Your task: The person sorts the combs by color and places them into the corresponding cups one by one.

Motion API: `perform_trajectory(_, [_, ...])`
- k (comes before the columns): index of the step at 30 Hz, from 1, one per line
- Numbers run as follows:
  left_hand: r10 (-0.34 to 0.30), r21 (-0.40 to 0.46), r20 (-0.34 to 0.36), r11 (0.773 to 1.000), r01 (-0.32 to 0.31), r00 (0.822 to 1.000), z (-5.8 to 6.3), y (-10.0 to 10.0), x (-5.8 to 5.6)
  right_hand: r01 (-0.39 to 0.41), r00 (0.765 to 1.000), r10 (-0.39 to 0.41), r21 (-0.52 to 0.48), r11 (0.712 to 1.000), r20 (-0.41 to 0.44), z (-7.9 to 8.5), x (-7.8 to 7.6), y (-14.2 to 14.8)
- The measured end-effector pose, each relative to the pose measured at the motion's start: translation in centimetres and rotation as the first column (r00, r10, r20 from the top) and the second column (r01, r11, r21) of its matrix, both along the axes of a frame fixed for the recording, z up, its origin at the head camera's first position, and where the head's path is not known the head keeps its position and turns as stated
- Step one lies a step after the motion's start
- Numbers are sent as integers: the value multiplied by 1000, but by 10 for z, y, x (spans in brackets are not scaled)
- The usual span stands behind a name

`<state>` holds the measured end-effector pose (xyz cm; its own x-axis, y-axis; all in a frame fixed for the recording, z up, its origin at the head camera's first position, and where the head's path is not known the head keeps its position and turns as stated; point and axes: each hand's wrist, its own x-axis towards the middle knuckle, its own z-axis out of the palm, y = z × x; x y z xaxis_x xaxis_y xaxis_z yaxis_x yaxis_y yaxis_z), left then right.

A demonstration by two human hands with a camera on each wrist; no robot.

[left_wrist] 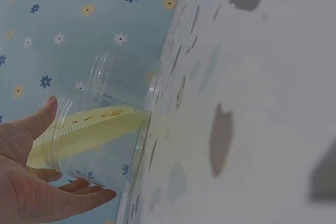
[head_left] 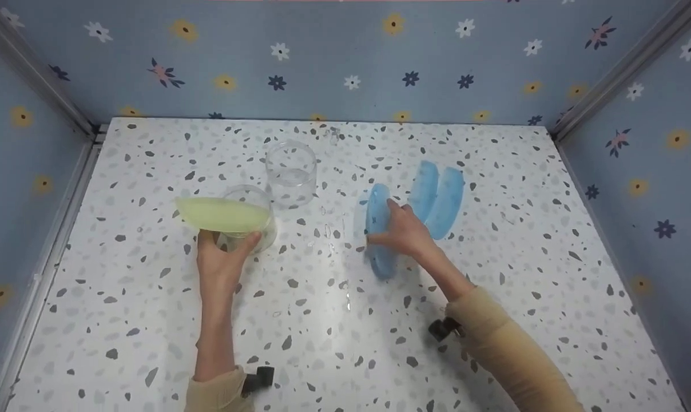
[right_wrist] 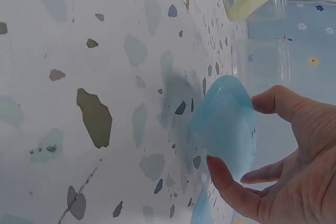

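Note:
A translucent yellow comb [head_left: 222, 214] leans inside a clear jar [left_wrist: 105, 166], its upper end sticking out past the rim. My left hand [head_left: 222, 266] is around the mouth of this jar, thumb and fingers spread, the fingers stretched along its side in the left wrist view. On the right, a translucent blue comb [head_left: 382, 260] stands on its long edge. My right hand [head_left: 407, 232] pinches it across its thickness between thumb and fingers, low over the table in the right wrist view. Two more blue combs, a nearer one [head_left: 447, 206] and a farther one [head_left: 424, 186], lie side by side just beyond this hand.
A second clear jar [head_left: 291, 174] stands behind the one with the yellow comb, close to it. The speckled white table [head_left: 322, 355] meets a flower-patterned back wall [head_left: 345, 57], with matching panels at left and right.

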<state>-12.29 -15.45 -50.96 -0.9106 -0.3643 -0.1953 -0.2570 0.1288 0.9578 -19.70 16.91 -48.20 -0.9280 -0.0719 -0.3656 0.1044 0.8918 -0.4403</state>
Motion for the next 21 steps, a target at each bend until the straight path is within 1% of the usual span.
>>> perform_trajectory(4, [-4,-27,-9,1000,4,1000,6,0,3,20,1000,-20,-27,999,2,5,-1,4])
perform_trajectory(8, [15,-31,-45,999,-17,999,14,-2,6,23,1000,-23,-44,999,4,10,0,6])
perform_trajectory(13, [73,12,-118,997,-72,990,28,-7,12,37,999,-38,-72,997,-6,16,2,9])
perform_trajectory(16, [110,22,-136,994,-108,985,37,-11,14,55,998,-57,-95,994,-15,20,2,10])
perform_trajectory(19, [136,-5,-154,990,-139,979,48,-13,15,65,997,-69,-117,991,-27,24,2,12])
perform_trajectory(21, [145,-43,-169,987,-155,975,55,-13,15,61,997,-66,-129,990,-41,27,2,14])
